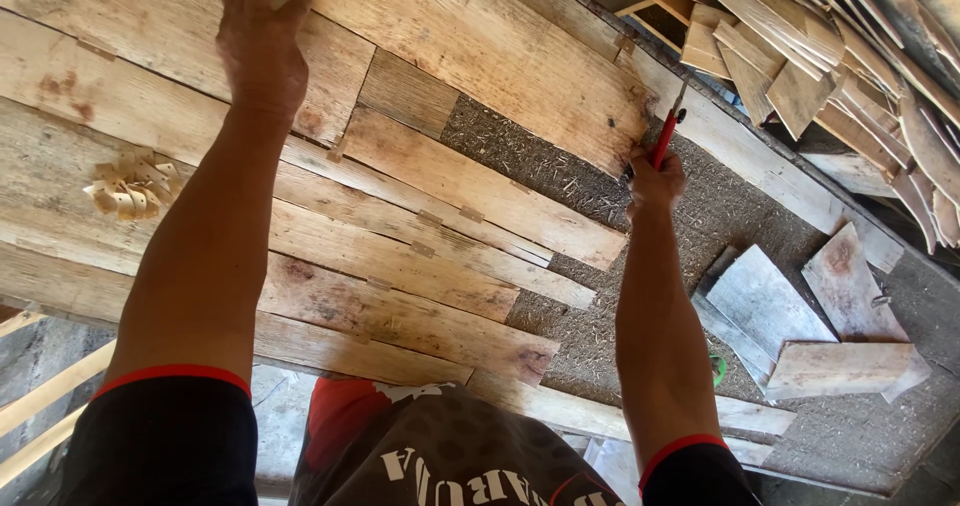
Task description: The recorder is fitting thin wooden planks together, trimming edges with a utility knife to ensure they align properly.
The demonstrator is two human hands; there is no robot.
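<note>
Left hand (262, 51) lies flat and spread on a wide veneer sheet (500, 46), pressing it onto the overlapping veneer strips (400, 266) that cover the bench. Right hand (655, 181) is closed round a red-handled knife (667, 134), tip at the sheet's right edge, over the bare fibre board (720, 206). From here I judge the cut wants steady downward pressure from the left palm so the sheet cannot creep, and the blade drawn along the edge, well apart from the holding fingers. Offcut pieces (800, 316) lie near on the right; stacked veneer (840, 56) beyond.
</note>
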